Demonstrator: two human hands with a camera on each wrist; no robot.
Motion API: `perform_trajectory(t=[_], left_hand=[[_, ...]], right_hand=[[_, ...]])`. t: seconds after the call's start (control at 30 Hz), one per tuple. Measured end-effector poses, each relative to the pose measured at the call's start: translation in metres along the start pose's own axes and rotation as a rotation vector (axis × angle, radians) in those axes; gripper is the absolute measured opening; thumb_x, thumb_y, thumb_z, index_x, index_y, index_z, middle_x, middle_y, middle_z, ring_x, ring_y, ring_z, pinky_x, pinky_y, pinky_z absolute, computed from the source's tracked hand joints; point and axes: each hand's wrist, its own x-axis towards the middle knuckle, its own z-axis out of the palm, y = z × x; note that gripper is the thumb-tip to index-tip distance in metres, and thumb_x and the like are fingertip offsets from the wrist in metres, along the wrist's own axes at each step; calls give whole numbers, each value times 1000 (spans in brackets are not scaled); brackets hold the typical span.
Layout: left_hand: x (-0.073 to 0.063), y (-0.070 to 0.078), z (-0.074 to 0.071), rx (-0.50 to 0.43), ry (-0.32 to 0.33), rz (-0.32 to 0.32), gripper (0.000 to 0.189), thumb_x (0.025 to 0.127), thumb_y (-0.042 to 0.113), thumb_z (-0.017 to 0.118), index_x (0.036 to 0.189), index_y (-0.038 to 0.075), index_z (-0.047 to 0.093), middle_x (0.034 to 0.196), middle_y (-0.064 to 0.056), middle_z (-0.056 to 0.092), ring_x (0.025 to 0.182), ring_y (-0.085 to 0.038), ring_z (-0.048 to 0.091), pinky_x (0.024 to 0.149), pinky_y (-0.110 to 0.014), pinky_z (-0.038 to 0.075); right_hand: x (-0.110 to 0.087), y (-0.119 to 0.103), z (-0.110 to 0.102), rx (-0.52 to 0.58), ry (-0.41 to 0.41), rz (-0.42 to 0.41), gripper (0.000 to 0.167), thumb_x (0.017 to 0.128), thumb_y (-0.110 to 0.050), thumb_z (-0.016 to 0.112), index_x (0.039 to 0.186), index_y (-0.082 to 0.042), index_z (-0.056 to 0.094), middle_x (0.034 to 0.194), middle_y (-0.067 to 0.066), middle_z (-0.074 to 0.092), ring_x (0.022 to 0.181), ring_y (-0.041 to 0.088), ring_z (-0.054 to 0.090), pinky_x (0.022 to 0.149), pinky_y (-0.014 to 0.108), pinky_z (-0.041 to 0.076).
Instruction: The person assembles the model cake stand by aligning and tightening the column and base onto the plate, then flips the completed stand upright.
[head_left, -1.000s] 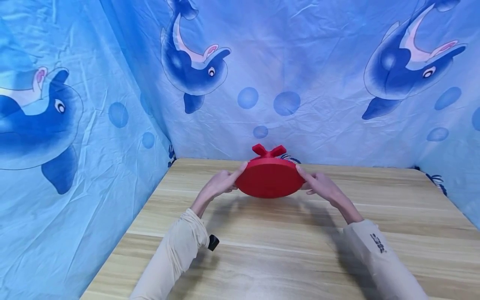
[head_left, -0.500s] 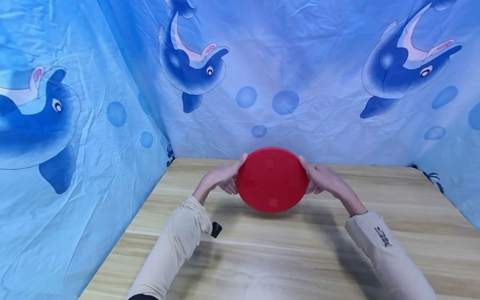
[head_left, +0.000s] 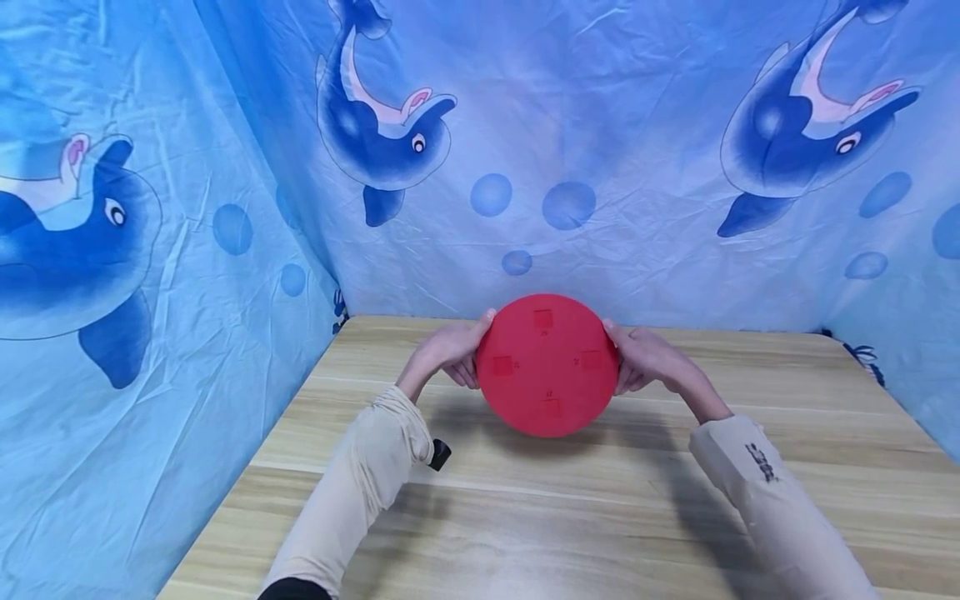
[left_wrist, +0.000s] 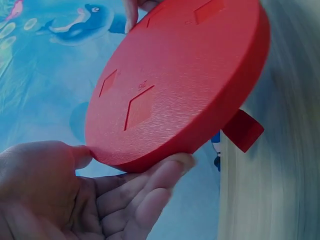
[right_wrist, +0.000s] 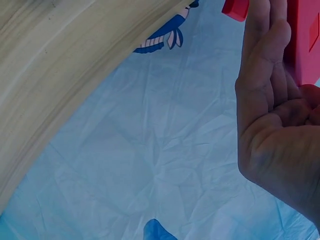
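A thick red round disc [head_left: 547, 367] is tilted up above the table, its flat face toward me. That face bears several shallow square recesses with small marks beside them. My left hand [head_left: 452, 352] grips the disc's left edge, and the left wrist view shows the thumb on the near rim with fingers [left_wrist: 145, 192] beneath. On the opposite edge my right hand [head_left: 647, 360] grips it, thumb toward the face and fingers [right_wrist: 265, 65] behind. A red block-like projection [left_wrist: 243, 131] sticks out from the disc's back; the rest of the back is hidden.
Beneath the disc is a wood-grain table [head_left: 525, 517]. Blue fabric [head_left: 600, 100] printed with dolphins hangs behind and at both sides. Dark tassel-like cords [head_left: 862, 358] lie at the table's right back corner. A black piece [head_left: 440, 454] sits at my left sleeve.
The disc has tipped so its flat recessed face now turns toward me. The red bow-like part above its rim has gone out of the head view. Both hands keep their grip.
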Motion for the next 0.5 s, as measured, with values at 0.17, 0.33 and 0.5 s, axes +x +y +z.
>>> perform_trajectory(t=[0.17,0.33,0.5], left_hand=[[6,-3,7,45,84,22,83,109,61,29,79,-5,70,63,-19,69,65,-33,75,51,-32,59],[13,-11,15,45,193,57,70,111,51,37,74,0,66,58,-14,67,58,-29,72,52,-32,58],[21,-21,24,15,294,90,61,111,43,44,70,4,66,56,-10,66,47,-16,63,51,-31,56]], right_hand=[[2,6,1,33,0,2,71,113,-46,33,83,7,70,66,17,70,64,28,74,61,34,61],[5,11,3,56,21,14,68,113,-43,36,76,4,69,62,14,69,60,23,72,60,33,61],[10,17,4,74,44,34,62,112,-38,39,74,0,69,62,10,67,60,21,71,62,32,61]])
